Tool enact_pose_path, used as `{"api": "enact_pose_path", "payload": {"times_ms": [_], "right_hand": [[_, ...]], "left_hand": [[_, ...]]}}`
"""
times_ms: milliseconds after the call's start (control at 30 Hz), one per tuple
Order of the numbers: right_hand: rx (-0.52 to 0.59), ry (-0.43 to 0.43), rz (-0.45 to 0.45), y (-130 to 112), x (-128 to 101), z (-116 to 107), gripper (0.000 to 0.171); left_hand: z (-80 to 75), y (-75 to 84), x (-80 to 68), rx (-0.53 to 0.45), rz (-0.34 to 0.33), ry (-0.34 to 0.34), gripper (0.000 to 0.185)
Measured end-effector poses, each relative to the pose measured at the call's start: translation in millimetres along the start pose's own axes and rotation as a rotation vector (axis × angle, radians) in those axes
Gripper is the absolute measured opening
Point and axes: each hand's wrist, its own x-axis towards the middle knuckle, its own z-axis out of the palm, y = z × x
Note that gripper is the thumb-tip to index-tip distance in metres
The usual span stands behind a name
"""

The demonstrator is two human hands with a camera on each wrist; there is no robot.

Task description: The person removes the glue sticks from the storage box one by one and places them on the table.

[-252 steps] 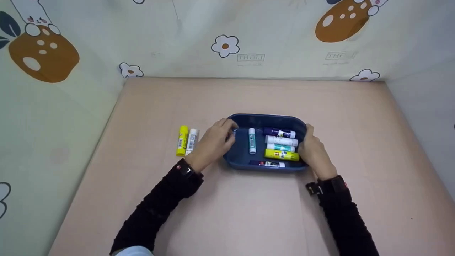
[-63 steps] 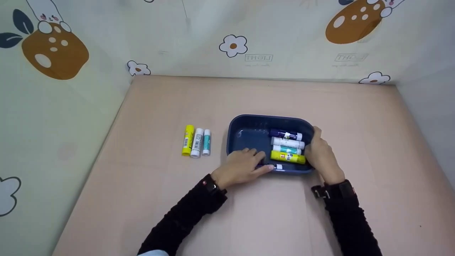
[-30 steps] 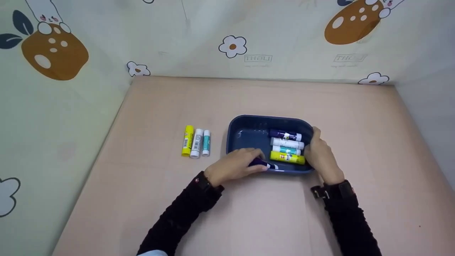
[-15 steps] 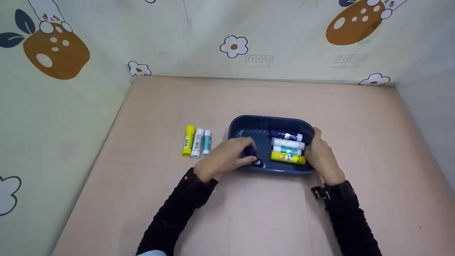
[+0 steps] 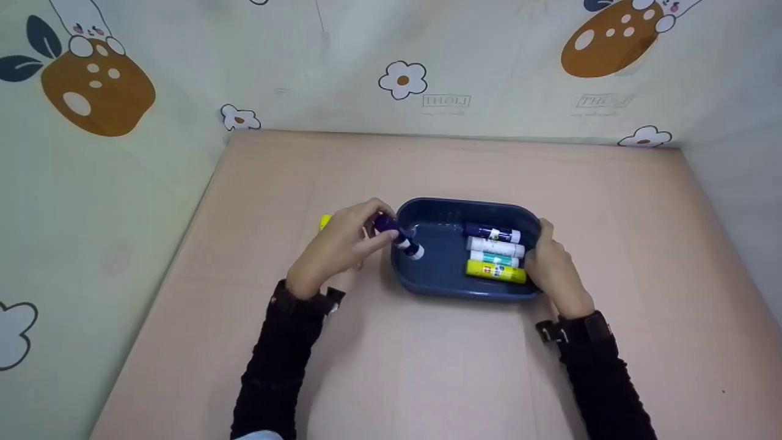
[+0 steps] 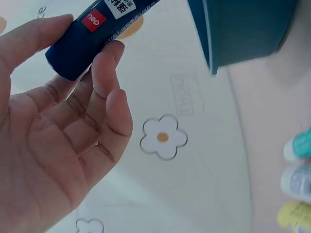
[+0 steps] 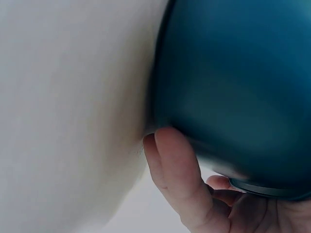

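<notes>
I read this as the carry-out step: a stick is out of the container and on its way to the row beside it — a judgement from how things lie.

Nearest me, my right hand (image 5: 553, 269) is wrapped on the right end of the blue tray (image 5: 453, 289); the right wrist view shows the fingers (image 7: 182, 182) curled against the tray's outer wall, steadying it on the table (image 5: 427, 366).

My left hand (image 5: 339, 244) pinches the dark blue glue stick (image 5: 400, 238) between thumb and fingertips, and the stick hangs tilted over the tray's left rim, its white end pointing down into the tray. The left wrist view shows the grip plainly, fingers (image 6: 104, 73) under the barrel.

Inside the tray, four sticks lie side by side against the right end, each lengthwise across it: the yellow stick (image 5: 496, 271) nearest, then the teal stick (image 5: 493, 259), the white stick (image 5: 495, 247), and the purple stick (image 5: 492, 233) farthest. The left half of the tray floor is bare.

Left of the tray, mostly hidden behind my left hand, sticks lie on the table; only the tip of a yellow one (image 5: 324, 221) shows from the head, while the left wrist view shows three ends.

The next move, I judge, calls for swinging the stick left past the rim, turning it parallel to that row and setting it down just beside the others without knocking them.
</notes>
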Motion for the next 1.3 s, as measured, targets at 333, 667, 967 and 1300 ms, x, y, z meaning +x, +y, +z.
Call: {"api": "enact_pose_path", "payload": {"times_ms": [333, 667, 967, 1300], "right_hand": [[-0.002, -0.010, 0.015, 0, 2, 0, 0.063], [0.008, 0.009, 0.000, 1, -1, 2, 0.060], [0.010, 0.022, -0.010, 1, -1, 3, 0.059], [0.015, -0.022, 0.027, 0, 1, 0, 0.061]], "left_hand": [[-27.7, -14.8, -8.3, -0.013, -0.149, 0.085, 0.031], [-7.7, -31.7, -0.3, 0.161, -0.279, -0.014, 0.033], [29.2, -41.7, 10.9, 0.245, -0.260, 0.004, 0.031], [44.7, -43.9, 9.6, 0.541, -0.278, 0.023, 0.041]]}}
